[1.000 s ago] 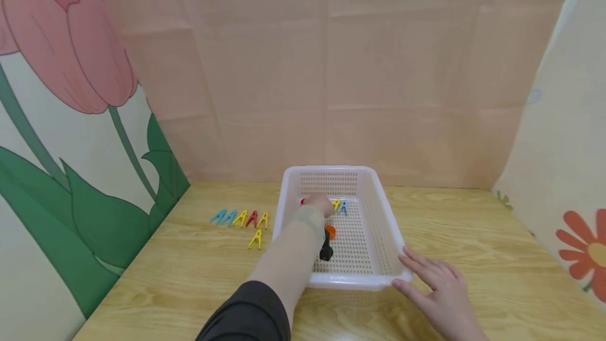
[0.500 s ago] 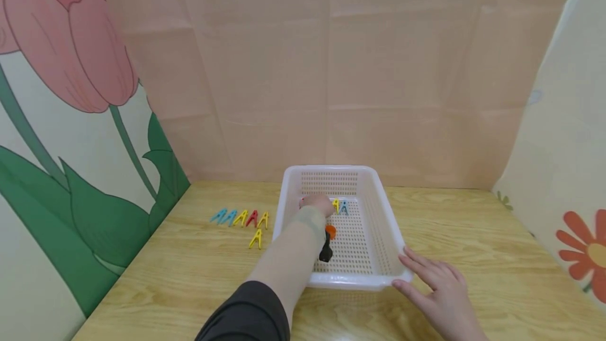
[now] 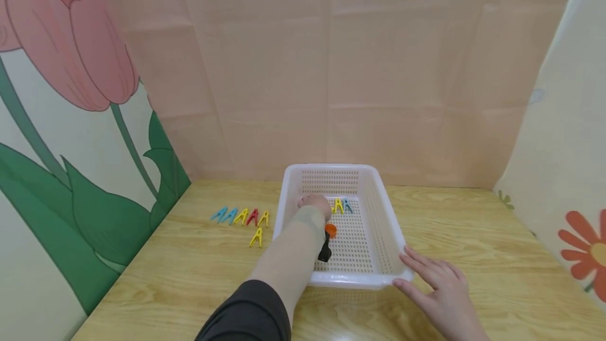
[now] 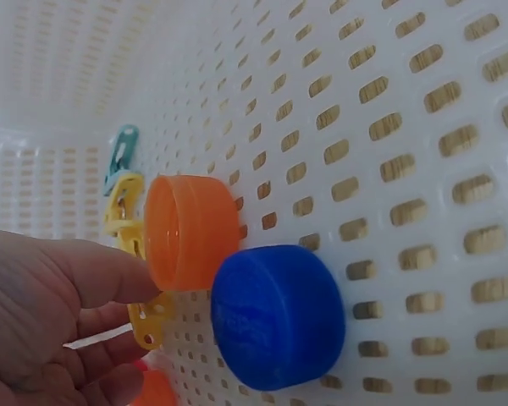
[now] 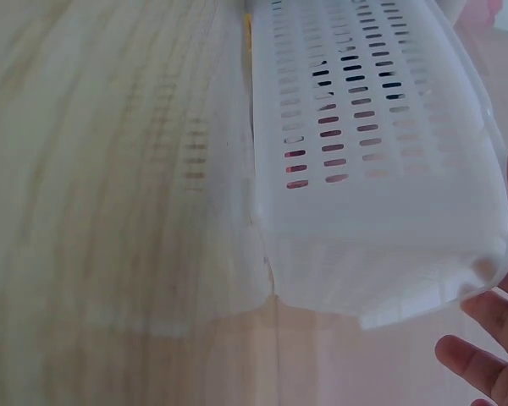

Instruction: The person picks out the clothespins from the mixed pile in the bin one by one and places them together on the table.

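Observation:
My left hand reaches inside the white plastic basket, near its left back part. In the left wrist view its thumb and fingertips pinch a yellow clothespin, partly hidden behind the thumb. Beyond it, a second yellow clothespin and a blue clothespin stand in a row. An orange bottle cap and a blue bottle cap lie close to the left hand. My right hand touches the basket's front right corner with nearly straight fingers, the thumb at the front side.
On the wooden table, left of the basket, lies a row of blue, yellow and red clothespins, with one yellow clothespin in front. A black object lies in the basket beside the left forearm. Behind rises a pinkish-brown sheet.
The yellow and blue clothespins inside the basket have shifted slightly right beside the left hand. A bit of red beside that hand is now hidden. The right hand stays at the corner.

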`<state>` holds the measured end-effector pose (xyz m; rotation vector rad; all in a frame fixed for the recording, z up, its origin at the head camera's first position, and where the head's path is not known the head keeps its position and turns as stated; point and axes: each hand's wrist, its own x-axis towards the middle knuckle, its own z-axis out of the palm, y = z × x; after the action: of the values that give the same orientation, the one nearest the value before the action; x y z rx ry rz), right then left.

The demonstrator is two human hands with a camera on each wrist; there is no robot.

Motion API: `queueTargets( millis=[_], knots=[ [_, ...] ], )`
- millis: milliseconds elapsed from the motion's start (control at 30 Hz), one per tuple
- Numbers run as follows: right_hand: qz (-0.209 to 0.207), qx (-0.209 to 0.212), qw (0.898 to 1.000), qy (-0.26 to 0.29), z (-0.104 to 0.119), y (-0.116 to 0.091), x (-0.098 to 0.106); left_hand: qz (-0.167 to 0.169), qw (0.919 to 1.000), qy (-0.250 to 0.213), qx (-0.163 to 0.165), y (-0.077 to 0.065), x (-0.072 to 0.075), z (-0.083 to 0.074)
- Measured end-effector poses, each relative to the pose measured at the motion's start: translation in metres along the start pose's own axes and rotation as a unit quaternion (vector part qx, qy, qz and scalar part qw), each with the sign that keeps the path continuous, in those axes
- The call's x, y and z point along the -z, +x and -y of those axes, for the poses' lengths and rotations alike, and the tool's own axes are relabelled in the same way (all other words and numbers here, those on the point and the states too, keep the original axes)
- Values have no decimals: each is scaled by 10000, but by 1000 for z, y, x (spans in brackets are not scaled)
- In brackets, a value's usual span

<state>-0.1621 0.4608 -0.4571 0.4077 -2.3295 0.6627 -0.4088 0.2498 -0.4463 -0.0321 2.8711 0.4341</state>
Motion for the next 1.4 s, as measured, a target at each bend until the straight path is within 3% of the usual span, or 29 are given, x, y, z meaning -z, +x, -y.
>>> queueTargets(
  millis=[333,600,833,1400],
  knots=[
    [26,-26,10000,51,-1,-1,0,176,9994,-287,107,-2,4,2],
    [43,-52,10000,56,-1,-2,0,-70,9996,-106,-245,-3,8,3],
    [39,-60,10000,42,-1,-2,-1,-226,9990,-180,-340,-10,14,1],
    [68,-38,10000,59,2,0,2,-595,9896,-1226,-460,-17,34,-4]
  ],
)
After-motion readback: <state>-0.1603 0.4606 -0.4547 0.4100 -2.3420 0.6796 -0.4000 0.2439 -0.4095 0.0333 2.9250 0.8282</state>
